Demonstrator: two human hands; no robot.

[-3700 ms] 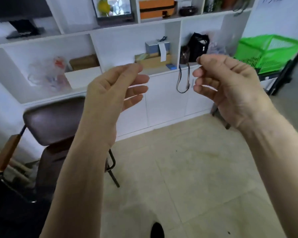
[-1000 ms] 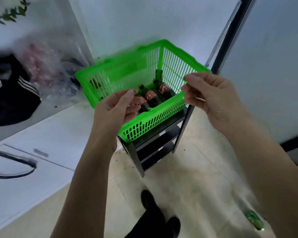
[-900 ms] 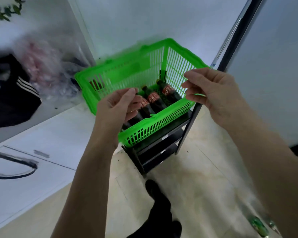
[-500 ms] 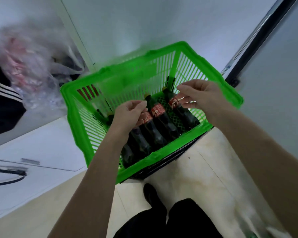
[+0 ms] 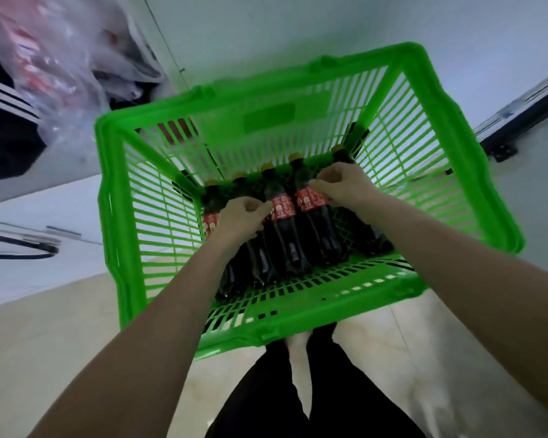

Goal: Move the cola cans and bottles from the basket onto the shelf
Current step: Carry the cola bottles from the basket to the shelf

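Note:
A bright green plastic basket (image 5: 109, 216) holds several dark cola bottles (image 5: 286, 245) with red labels, lying side by side with their yellowish caps pointing away from me. Both my hands are down inside it. My left hand (image 5: 241, 216) curls over the second bottle from the left and hides its label. My right hand (image 5: 344, 188) curls over the rightmost bottle, its fingertips against the red label of the neighbouring bottle (image 5: 323, 232). No cans show.
A clear plastic bag (image 5: 60, 58) and a black garment with white stripes (image 5: 0, 121) lie at the upper left on a white cabinet (image 5: 45, 200). A black cable (image 5: 19, 248) hangs there. My legs (image 5: 298, 390) stand on the tiled floor under the basket.
I turned from the white shelving to the basket and stepped close. Both hands dropped from above the rim down onto the bottles.

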